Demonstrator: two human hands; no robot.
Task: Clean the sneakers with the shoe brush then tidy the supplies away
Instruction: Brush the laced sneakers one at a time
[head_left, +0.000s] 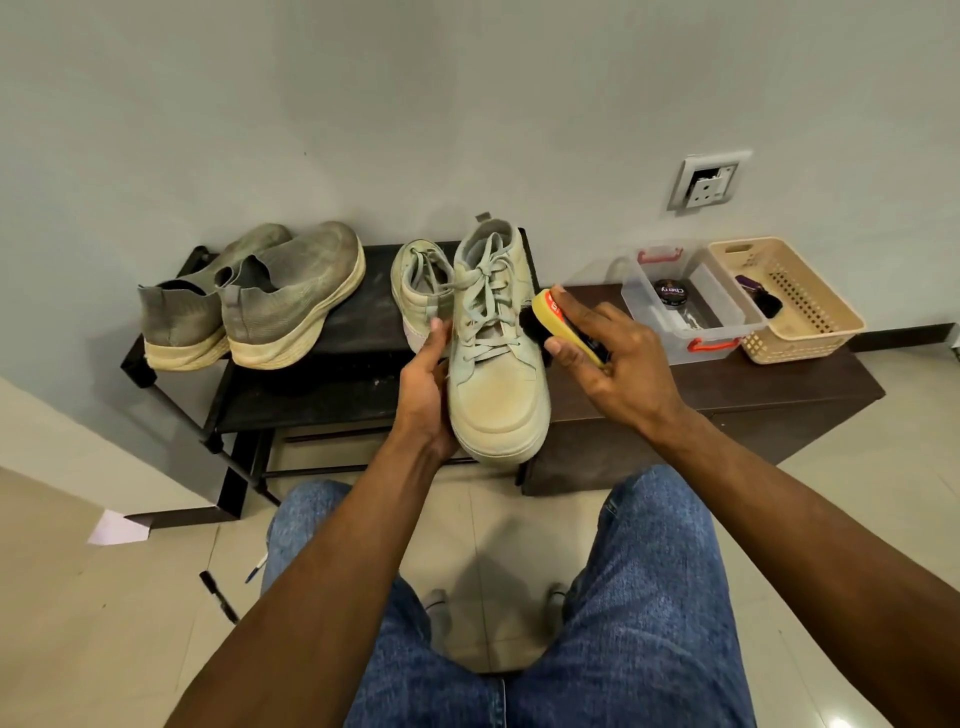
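- The lace-up sneaker (496, 358) is held off the rack, toe toward the person and sole edge low, which presents its right flank to the shoe brush (563, 325).
- The left hand (423, 395) grasps the sneaker along its left side, fingers curled round the upper and sole; judged purpose: to brace the shoe against brushing pressure.
- The right hand (610, 364) grips the brush by its yellow back, thumb on the near edge and fingers over the top. The dark bristles face left and touch the sneaker's side just below the lace area.
- Relative position: the sneaker lies between the two hands, in contact with the left hand, with the brush between it and the right hand.
- The matching sneaker (418, 283) stands on the black shoe rack (322, 384), just behind the held one.
- A grey knit pair (249, 296) stands further left on the same rack, well apart from the hands.
- To the right, on the low dark counter (779, 395), sit a clear storage box (685, 306) holding a polish tin (669, 294), and beside it a beige basket (795, 301) with a dark item inside. Judged purpose: storage for the supplies afterwards.
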